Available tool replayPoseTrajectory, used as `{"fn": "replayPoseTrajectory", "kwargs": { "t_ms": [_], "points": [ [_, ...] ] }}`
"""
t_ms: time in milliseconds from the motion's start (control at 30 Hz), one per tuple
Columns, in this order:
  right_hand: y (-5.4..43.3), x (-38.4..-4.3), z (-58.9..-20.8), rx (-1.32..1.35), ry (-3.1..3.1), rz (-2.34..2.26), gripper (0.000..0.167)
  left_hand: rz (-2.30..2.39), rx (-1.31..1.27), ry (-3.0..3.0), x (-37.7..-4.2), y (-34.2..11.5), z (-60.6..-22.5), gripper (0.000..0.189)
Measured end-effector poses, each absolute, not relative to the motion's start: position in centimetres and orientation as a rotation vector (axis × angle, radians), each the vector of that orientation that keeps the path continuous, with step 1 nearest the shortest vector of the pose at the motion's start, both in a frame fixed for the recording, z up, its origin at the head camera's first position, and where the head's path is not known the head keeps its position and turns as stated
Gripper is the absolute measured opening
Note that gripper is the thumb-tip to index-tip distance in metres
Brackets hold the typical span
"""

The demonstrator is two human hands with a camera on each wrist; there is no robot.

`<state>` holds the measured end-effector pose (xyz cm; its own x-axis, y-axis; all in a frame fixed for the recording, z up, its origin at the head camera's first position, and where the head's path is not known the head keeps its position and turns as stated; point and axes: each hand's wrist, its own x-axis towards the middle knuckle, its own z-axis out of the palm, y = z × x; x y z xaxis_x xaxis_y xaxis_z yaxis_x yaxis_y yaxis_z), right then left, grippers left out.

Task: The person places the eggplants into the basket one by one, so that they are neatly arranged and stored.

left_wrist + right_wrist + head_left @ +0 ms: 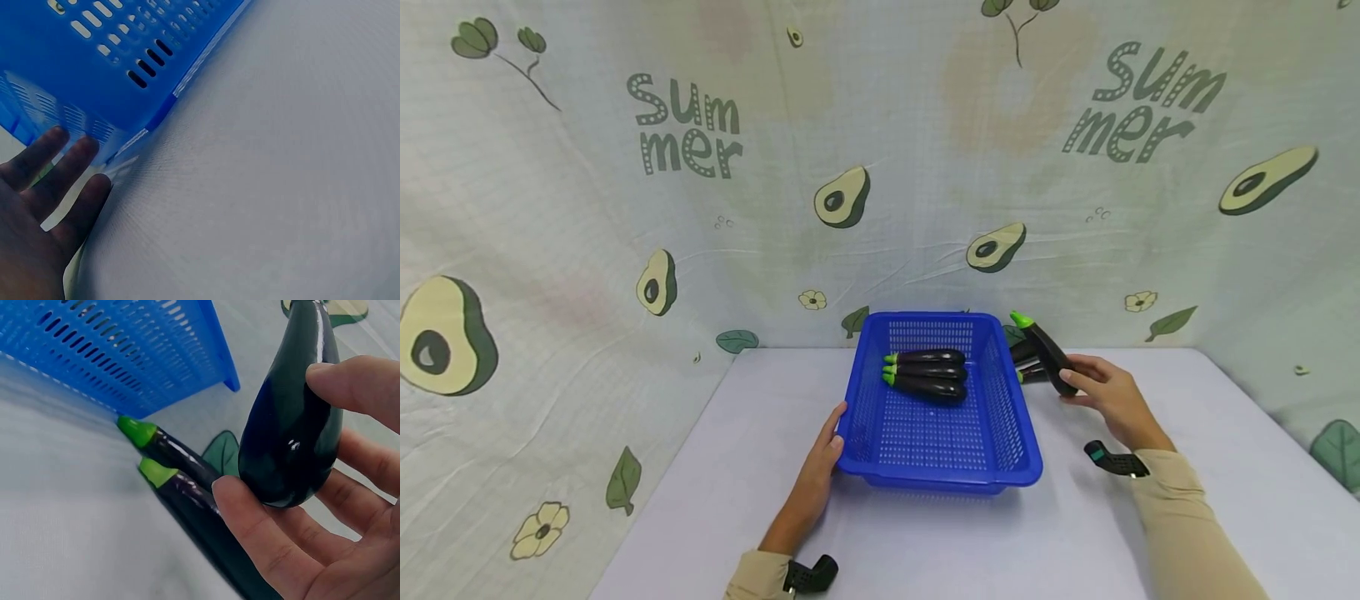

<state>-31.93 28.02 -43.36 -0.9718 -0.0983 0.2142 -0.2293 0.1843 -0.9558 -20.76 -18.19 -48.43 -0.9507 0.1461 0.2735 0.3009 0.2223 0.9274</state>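
Head view: one blue basket (936, 477), upright on a white table (752, 442), its open top facing me.

Item, my left hand (815, 471): fingers mostly straight and slightly spread, resting against the basket's left side and grasping nothing; presumably placed there to steady it.

Item, my right hand (1111, 400): partly closed, thumb and fingers pinching one dark eggplant (1047, 352) about its thick blunt end. This grip likely leaves the slimmer part and green stem free. The eggplant hangs just outside the basket's right wall, tilted, stem up and leaning basketward. In the right wrist view its rounded bottom sits between my opposed digits, clear of my palm.

Item, three eggplants (927, 372) inside the basket, toward its far end: side by side, stems left, probably aligned for neatness.

Item, two eggplants (187, 497) lying outside the right wall, beyond my right fingers, stems toward the basket; whether they touch it, I cannot tell.
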Motion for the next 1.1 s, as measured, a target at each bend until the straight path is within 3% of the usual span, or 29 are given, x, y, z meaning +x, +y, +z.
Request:
{"fn": "replayPoseTrajectory", "kwargs": {
  "t_ms": [1100],
  "points": [
    [24.5, -31.8, -41.1, 0.464, -2.393, 1.926, 0.065, -1.83, -0.436, -2.362, -20.6, -18.1, -48.1, 0.053]
  ]
}}
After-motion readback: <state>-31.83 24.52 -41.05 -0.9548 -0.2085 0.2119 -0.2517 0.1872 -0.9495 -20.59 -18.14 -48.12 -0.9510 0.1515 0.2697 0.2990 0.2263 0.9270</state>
